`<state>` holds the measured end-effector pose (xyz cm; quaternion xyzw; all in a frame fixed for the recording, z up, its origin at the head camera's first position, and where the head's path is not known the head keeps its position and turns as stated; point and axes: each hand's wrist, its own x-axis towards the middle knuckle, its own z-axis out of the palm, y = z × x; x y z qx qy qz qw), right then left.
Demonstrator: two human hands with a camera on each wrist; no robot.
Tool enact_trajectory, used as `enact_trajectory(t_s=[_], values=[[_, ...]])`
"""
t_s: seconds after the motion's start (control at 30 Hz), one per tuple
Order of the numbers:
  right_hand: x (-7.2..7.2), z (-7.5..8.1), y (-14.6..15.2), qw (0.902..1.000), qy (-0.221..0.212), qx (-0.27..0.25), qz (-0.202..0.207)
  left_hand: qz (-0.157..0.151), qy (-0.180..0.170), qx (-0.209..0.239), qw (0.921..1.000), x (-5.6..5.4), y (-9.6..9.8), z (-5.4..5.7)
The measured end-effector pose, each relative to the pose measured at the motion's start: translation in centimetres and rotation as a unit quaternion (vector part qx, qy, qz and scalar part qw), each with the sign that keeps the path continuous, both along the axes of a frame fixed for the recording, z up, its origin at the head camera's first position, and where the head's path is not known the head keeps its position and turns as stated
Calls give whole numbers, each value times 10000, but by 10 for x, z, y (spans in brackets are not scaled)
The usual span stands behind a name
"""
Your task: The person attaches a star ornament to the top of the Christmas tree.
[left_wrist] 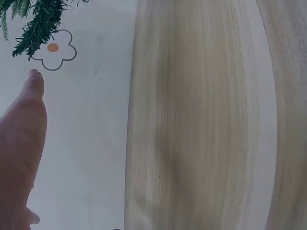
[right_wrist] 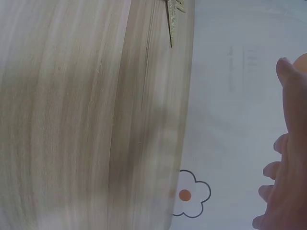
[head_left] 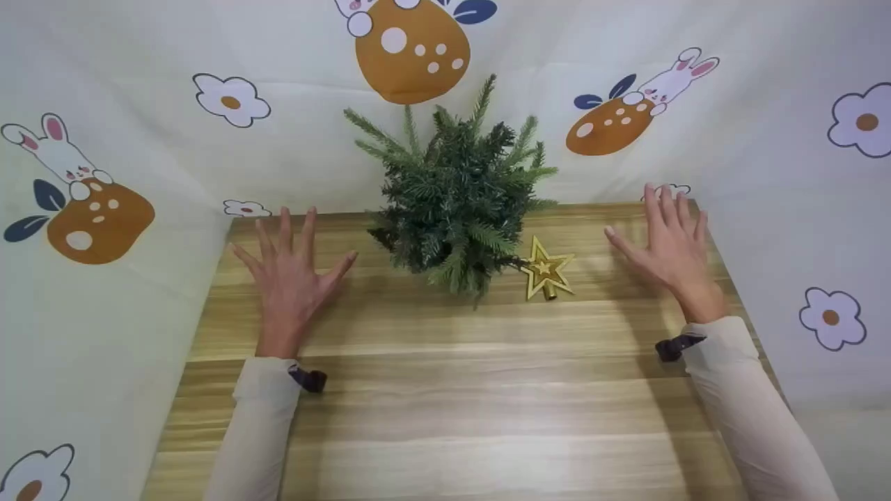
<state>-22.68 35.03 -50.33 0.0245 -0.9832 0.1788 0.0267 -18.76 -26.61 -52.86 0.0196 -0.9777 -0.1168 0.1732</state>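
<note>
Holding our bare left hand wide, fingers splayed, over the striped light-brown wooden table, we're left of the bushy green needle-leaved tree, back centre. Right of it lies a golden five-pointed star, by a low branch; can't tell if touching. Farther right, our right hand, also splayed wide.

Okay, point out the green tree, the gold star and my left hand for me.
Green tree [head_left: 456,195]: head view, middle of its foliage.
Gold star [head_left: 545,268]: head view, centre of its face.
Left hand [head_left: 288,278]: head view, back of the hand.
</note>
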Motion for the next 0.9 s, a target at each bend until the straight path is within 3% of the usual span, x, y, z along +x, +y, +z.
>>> enact_trajectory(t_s=[0.57, 0.9], values=[[5, -7, 1, 9999, 105, -116, -20, -18, -249, 50, 9997, 2, 7, -5], [11, -8, 0, 9987, 418, -307, -33, -5, -258, -48, 9997, 2, 8, -1]])
